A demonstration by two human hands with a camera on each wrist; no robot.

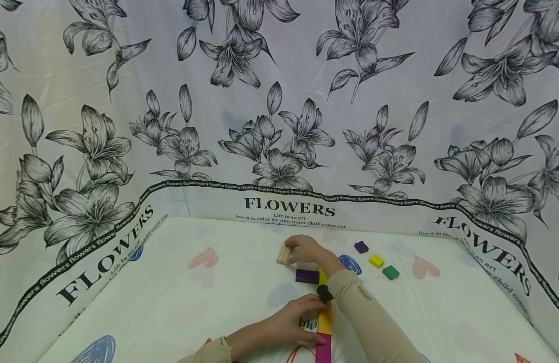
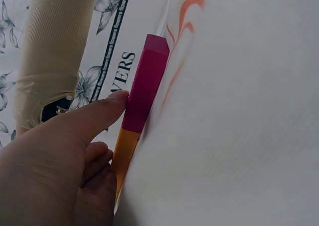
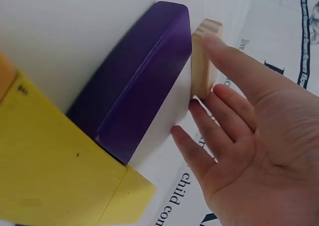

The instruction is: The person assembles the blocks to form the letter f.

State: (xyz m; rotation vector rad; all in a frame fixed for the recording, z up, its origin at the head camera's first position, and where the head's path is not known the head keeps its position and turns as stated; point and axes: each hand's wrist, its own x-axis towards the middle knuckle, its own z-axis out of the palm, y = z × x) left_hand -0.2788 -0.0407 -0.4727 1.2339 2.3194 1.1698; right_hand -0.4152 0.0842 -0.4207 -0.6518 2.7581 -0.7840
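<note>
1. Head view: I see the right hand [image 1: 306, 250] pinching a pale wooden block [image 1: 284, 254] above the white cloth [image 1: 243, 277], near a purple block [image 1: 307, 276]. I cannot tell whether the wooden block touches the cloth.
2. On my right wrist feed, one digit presses the wooden block's striped end, while the other visible fingers are slightly apart beneath it. The purple block's end meets the side of a yellow block [image 1: 322, 276].
3. The left hand [image 1: 290, 322] has thumb and fingers spread apart along the row: thumb touching the magenta block [image 1: 323, 349], fingertips by the orange block [image 1: 325, 321] and black piece [image 1: 324, 293]. I cannot tell how firmly they press.
4. Writing I can read on the floral curtain [image 1: 193, 126]: "FLOWERS", "Life is an art", "live it in color let your inner child come out"; its dark band [image 1: 197, 183] repeats "flowers".
5. Lettering on the right sleeve [image 1: 370, 312] is too small for me, and the script beside the left hand is partly covered.
</note>
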